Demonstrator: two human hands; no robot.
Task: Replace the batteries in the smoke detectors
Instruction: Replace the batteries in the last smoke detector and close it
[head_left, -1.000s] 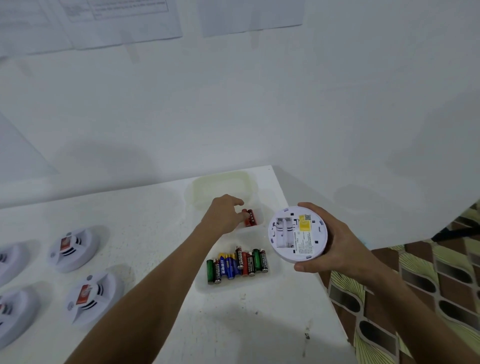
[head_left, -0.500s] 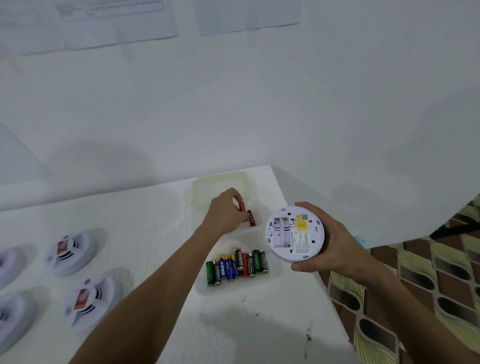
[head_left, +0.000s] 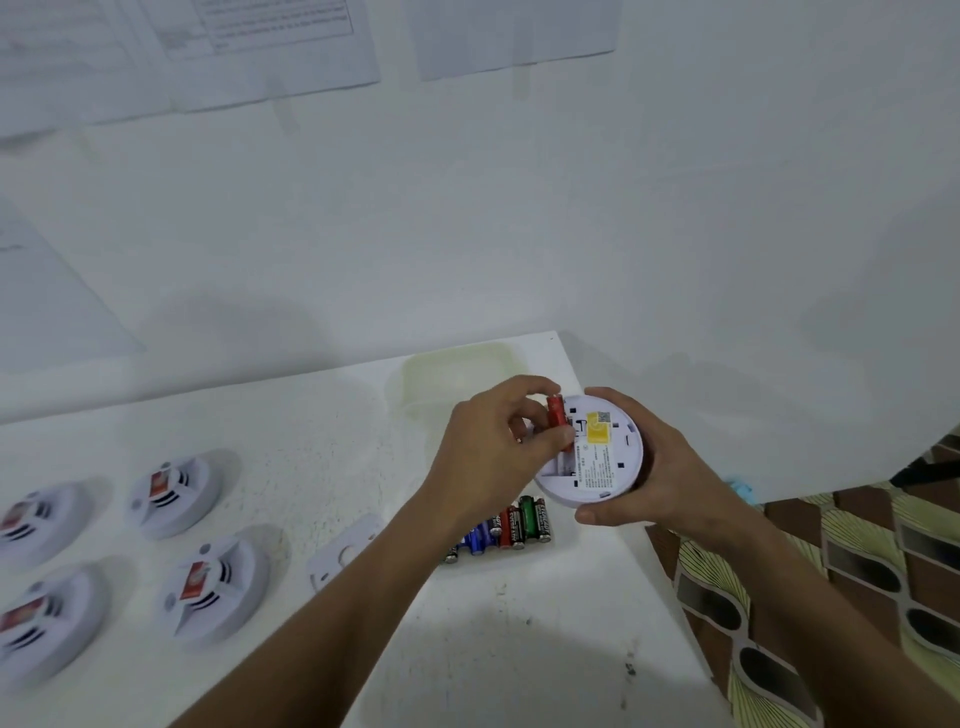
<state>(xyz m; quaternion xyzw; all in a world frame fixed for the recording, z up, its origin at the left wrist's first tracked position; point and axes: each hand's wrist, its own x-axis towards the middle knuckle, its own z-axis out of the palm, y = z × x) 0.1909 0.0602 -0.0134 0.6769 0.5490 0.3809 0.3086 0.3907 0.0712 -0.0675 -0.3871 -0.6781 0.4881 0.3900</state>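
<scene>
My right hand (head_left: 654, 467) grips a white round smoke detector (head_left: 602, 462), its back with a yellow label turned up toward me, over the table's right edge. My left hand (head_left: 493, 441) pinches a red battery (head_left: 557, 418) and holds it against the open battery bay of that detector. A row of several batteries (head_left: 511, 525), red, green and blue, lies in a shallow white tray below my hands, partly hidden by my left forearm. A flat white detector cover plate (head_left: 345, 551) lies on the table to the left of my arm.
Several white smoke detectors (head_left: 213, 587) with red tags sit face up at the left of the white table (head_left: 322, 457). A pale yellowish tray (head_left: 457, 369) stands at the back corner. The table ends at the right over a patterned floor (head_left: 831, 571). Papers hang on the wall.
My left hand lifted a red battery from the small tray and brought it right to the detector. My right hand moved the detector up and left to meet it. The view shifted.
</scene>
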